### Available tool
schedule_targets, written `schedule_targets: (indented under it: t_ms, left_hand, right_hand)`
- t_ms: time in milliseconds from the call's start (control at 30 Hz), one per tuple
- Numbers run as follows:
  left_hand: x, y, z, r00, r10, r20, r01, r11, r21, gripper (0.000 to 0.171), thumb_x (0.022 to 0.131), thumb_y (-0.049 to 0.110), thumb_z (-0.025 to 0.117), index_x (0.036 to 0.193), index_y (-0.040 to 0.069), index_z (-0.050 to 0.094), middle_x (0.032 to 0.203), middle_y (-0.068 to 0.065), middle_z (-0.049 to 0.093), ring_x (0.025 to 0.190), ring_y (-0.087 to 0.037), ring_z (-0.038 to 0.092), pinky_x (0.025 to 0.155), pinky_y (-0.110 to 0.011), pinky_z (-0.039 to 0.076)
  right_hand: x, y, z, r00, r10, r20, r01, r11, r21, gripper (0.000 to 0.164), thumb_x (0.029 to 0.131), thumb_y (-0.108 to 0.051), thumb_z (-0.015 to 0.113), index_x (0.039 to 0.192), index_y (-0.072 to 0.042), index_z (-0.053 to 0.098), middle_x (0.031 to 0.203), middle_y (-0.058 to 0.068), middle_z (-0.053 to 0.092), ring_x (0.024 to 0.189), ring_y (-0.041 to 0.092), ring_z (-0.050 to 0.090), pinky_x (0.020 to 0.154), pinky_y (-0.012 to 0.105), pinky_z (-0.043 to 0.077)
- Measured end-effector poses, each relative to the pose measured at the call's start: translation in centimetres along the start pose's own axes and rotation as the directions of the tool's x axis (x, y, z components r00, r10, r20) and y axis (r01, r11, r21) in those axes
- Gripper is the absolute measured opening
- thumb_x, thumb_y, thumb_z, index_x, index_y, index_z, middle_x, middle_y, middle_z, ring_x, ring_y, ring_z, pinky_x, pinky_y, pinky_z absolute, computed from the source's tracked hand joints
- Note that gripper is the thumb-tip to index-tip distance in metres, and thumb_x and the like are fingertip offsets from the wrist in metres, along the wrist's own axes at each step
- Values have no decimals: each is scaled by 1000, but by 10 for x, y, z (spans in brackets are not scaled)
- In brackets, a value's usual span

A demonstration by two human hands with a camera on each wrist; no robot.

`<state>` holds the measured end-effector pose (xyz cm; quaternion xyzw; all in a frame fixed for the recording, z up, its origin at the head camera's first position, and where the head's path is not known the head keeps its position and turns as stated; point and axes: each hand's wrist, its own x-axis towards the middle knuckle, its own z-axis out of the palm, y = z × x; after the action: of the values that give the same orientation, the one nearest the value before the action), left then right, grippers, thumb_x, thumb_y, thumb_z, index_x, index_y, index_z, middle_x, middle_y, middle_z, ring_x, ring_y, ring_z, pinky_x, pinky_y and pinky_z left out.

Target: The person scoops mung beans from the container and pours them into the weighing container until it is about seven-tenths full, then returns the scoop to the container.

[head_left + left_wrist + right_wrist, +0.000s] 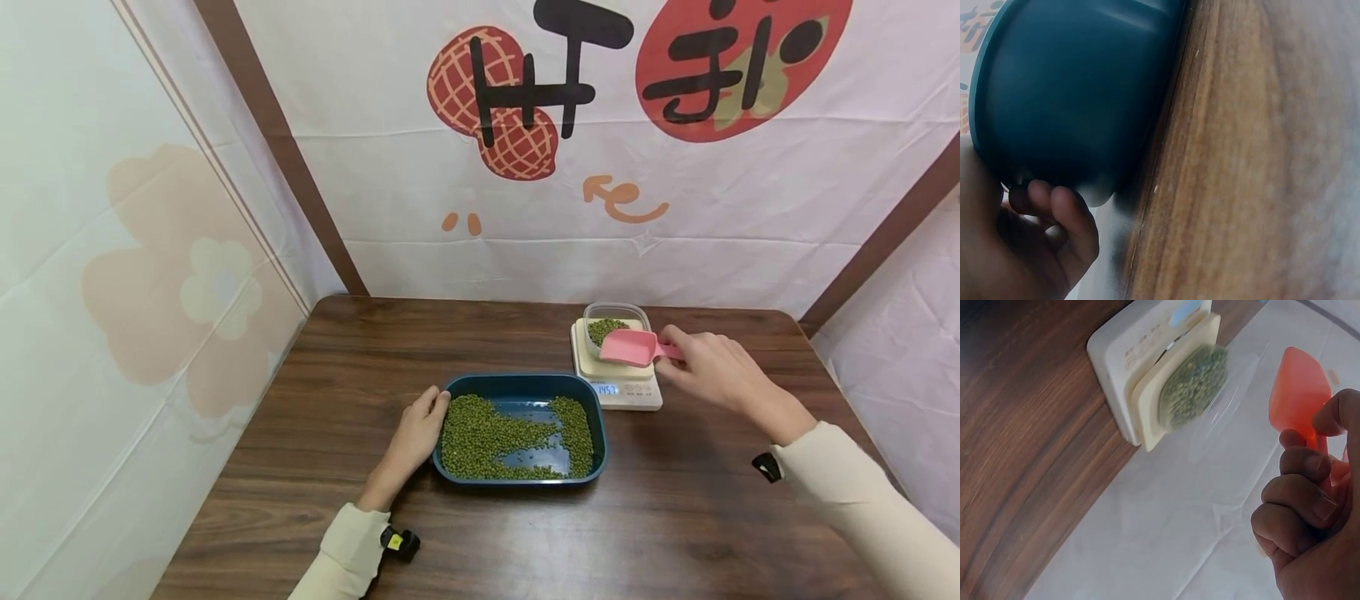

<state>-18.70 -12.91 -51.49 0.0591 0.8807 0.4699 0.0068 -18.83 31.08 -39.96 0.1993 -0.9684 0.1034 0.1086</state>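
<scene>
My right hand [712, 367] grips the handle of a pink scoop [628, 347], its fingers curled round it in the right wrist view. The scoop is over the near side of a clear plastic container [618, 308]. Green beans [1194, 387], small and round like mung beans, lie inside that container, which stands on a white kitchen scale [628, 398] with a lit display. At the left end of a dark blue tray [525, 383], my left hand [412, 429] holds the rim. More green beans [480, 437] cover much of the tray's floor.
All of this stands on a brown wooden table [337, 400]. A white printed cloth [375, 183] hangs behind the table's far edge, and more cloth [150, 250] hangs at the left. The scale is near the far edge, just right of the tray.
</scene>
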Motion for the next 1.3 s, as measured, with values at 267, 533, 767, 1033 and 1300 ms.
schedule_targets:
  t_ms: [267, 533, 767, 1033, 1300]
  left_hand:
    - [-1, -1, 1, 1000, 0, 3, 0, 1000, 2, 39, 107, 39, 36, 80, 11, 41, 65, -7, 36, 52, -22, 30, 49, -30, 30]
    - [0, 0, 2, 1000, 1, -2, -1, 1000, 9, 39, 107, 39, 36, 79, 11, 41, 65, -7, 36, 53, -22, 31, 50, -29, 30]
    - [-1, 0, 2, 1000, 0, 3, 0, 1000, 4, 41, 106, 41, 35, 79, 11, 41, 65, -7, 36, 52, -22, 31, 49, -29, 30]
    - [-3, -1, 3, 1000, 6, 17, -6, 1000, -7, 42, 107, 41, 34, 79, 10, 40, 63, -7, 35, 50, -21, 28, 48, -29, 29]
    - [0, 0, 1, 1000, 21, 12, -21, 1000, -13, 41, 107, 40, 35, 79, 10, 40, 64, -7, 35, 51, -21, 29, 48, -29, 29]
  right_hand:
    - [-1, -15, 2, 996, -83, -38, 83, 997, -8, 20, 84, -25, 64, 101, -17, 62, 54, -9, 35, 48, 8, 31, 41, 26, 20]
    - [-1, -28, 6, 984, -167, -58, 165, 986, -26, 16, 80, -26, 64, 95, -21, 60, 53, -11, 30, 46, 7, 26, 41, 26, 17]
    - [1, -43, 7, 974, -222, -48, 221, 975, -36, 17, 79, -25, 63, 95, -19, 64, 57, -11, 52, 43, 6, 31, 40, 26, 29]
    - [1, -58, 13, 966, -257, 26, 258, 966, -33, 14, 81, -32, 68, 89, -22, 62, 64, -15, 50, 44, 7, 37, 39, 26, 32]
    - [6, -68, 13, 961, -262, 93, 268, 962, -57, 11, 79, -31, 65, 82, -24, 57, 58, -12, 40, 43, 11, 34, 39, 28, 29]
